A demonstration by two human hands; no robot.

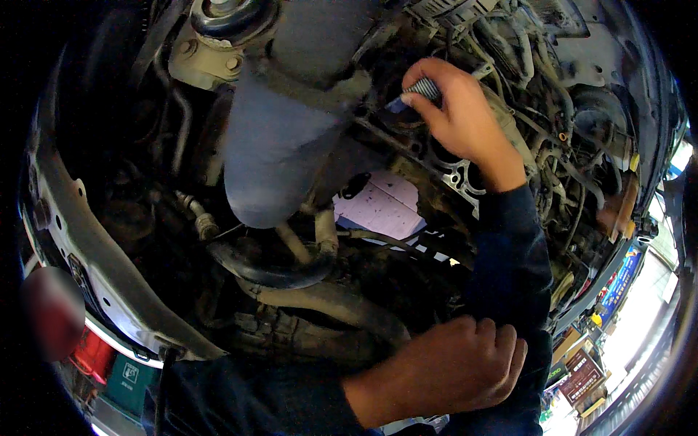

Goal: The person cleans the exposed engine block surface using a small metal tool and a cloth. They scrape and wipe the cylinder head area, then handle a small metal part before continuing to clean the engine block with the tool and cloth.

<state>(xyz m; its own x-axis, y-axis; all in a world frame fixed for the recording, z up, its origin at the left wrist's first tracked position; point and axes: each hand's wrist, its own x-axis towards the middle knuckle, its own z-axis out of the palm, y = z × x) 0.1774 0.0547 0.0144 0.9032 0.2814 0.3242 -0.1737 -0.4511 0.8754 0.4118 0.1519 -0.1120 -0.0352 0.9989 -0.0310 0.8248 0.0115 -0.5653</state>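
Note:
I look down into a car's open engine bay. My right hand (454, 109) reaches in at the top middle, its fingers closed on a small tool with a ribbed grey grip (424, 89) and a blue tip, pressed against a dirty metal engine part (458, 174). My left hand (454, 363) is low in the picture, fingers curled into a fist beside my dark right sleeve (509, 269). Nothing shows inside that fist.
A large grey-blue cloth-covered shape (276, 145) stands in the bay's middle. Thick dusty hoses (320, 298) run below it, a pale sheet (382, 203) lies deeper down, and a strut mount (225, 14) sits top left. Wires and pipes (560, 109) crowd the right. The pale body edge (73, 240) curves along the left.

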